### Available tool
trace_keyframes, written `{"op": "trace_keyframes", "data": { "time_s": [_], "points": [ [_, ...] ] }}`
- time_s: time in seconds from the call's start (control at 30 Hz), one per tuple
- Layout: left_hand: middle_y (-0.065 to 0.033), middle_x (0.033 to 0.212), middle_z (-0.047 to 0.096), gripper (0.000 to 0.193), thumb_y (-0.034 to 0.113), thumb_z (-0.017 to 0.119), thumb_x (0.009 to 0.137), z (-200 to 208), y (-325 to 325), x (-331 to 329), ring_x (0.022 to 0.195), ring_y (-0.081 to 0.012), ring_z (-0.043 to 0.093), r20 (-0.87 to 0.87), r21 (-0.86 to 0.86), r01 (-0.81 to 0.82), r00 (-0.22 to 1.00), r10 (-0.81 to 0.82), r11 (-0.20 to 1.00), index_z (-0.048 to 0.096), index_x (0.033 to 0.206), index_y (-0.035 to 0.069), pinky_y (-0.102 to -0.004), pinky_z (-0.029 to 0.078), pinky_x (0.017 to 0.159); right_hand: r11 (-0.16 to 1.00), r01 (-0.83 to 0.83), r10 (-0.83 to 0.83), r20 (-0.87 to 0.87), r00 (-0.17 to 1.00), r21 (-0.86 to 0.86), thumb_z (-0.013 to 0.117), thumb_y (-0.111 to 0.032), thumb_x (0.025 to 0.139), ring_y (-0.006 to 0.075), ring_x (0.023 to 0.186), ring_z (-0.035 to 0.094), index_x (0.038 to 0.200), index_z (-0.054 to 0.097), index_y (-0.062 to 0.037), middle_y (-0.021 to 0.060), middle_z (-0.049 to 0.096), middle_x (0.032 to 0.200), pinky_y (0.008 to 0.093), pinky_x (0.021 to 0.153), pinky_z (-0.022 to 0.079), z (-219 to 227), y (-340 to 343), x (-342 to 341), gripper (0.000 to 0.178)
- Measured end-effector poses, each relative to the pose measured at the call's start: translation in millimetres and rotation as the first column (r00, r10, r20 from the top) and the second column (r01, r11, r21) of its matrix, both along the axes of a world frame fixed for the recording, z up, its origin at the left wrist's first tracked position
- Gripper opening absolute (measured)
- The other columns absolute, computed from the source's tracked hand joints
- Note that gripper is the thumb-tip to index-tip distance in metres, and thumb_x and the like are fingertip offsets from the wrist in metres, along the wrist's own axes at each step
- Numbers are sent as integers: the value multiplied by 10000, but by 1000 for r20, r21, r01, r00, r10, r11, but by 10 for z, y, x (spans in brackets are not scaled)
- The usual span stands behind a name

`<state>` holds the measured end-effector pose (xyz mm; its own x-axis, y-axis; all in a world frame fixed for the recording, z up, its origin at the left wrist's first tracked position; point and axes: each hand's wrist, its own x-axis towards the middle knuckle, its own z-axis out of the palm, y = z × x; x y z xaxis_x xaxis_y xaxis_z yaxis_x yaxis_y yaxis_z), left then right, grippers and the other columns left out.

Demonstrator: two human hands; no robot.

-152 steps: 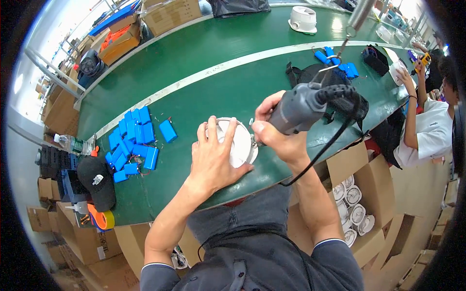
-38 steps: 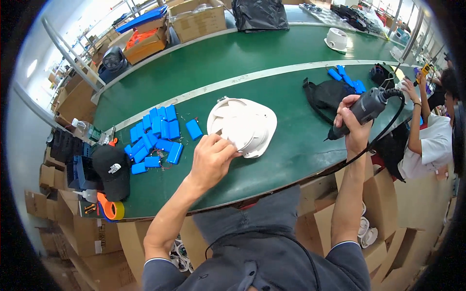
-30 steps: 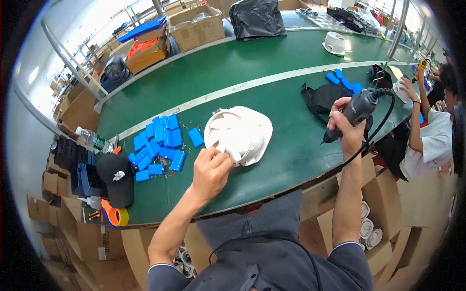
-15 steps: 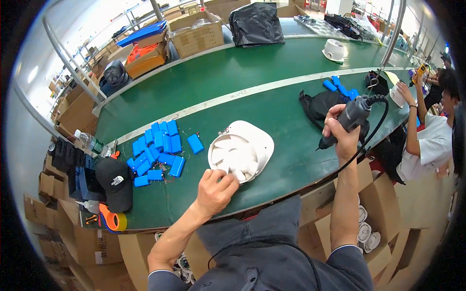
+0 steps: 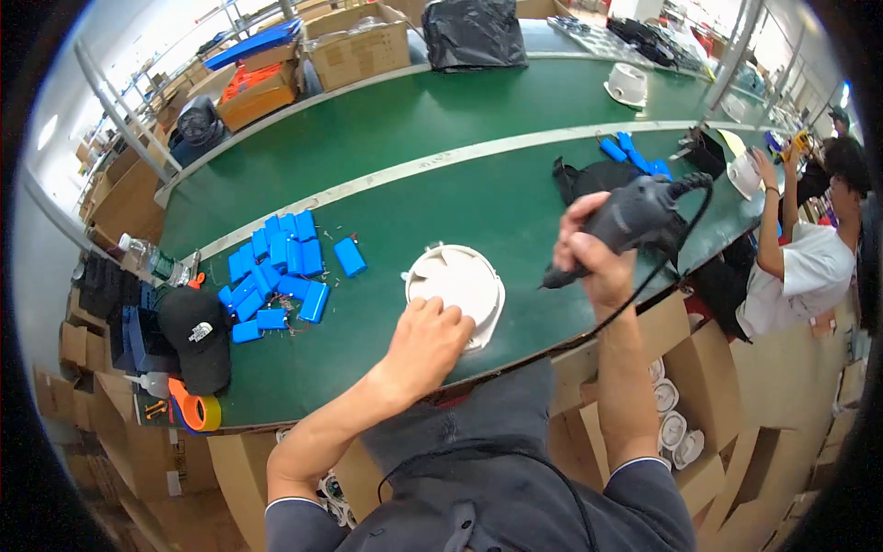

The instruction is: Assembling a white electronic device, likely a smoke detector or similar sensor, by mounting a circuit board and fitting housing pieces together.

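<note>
While a worker's right hand [image 5: 602,265] wraps its fingers around a dark power screwdriver [image 5: 630,217], the tool's tip apart from the work, the left hand [image 5: 429,348] reaches over the near edge of a round white housing [image 5: 460,281] lying on a green bench [image 5: 533,202]. The left fingers are bent and close together; the thumb is hidden, so whether they pinch the edge cannot be told. Judging by its looks, the housing is light, stiff plastic, smooth enough to skid when pushed and likelier to crack than bend. Its outer wall seems the surest hold; the screwdriver, probably heavier, suits a full-palm grip.
</note>
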<state>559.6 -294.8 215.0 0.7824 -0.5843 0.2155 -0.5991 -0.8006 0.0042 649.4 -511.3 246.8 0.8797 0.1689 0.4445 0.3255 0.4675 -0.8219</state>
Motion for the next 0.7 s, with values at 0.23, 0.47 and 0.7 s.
{"op": "trace_keyframes", "data": {
  "time_s": [0.23, 0.47, 0.7],
  "points": [
    [-102, 814, 504, 413, 326, 716, 665, 249, -174, 84, 793, -266, 502, -27, -315, -131, 991, 130, 940, 558, 893, 20, -371, 371, 704, 998, -61, 62, -46, 997, 32, 642, 2, 699, 89, 557, 526, 918, 535, 7, 39, 546, 728, 228, 487, 441, -104, 249, 92, 244],
    [-235, 1311, 322, 919, 537, 711, 600, 60, -330, 481, 1235, -450, 263, -43, -106, -348, 937, 346, 931, 360, 1315, 80, -686, 244, 890, 998, -48, 46, -31, 998, -40, 609, -54, 698, 118, 505, 500, 939, 473, -6, 72, 514, 714, 246, 468, 438, -9, 295, 217, 281],
    [-188, 1257, 379, 822, 424, 725, 602, 26, -321, 561, 1165, -421, 339, -139, -86, -299, 948, 286, 950, 410, 1294, 112, -591, 348, 814, 1000, -18, 18, 18, 1000, -10, 602, -44, 692, 116, 507, 510, 919, 492, 6, 66, 514, 702, 242, 458, 438, -147, 314, 329, 258]
  ]
}}
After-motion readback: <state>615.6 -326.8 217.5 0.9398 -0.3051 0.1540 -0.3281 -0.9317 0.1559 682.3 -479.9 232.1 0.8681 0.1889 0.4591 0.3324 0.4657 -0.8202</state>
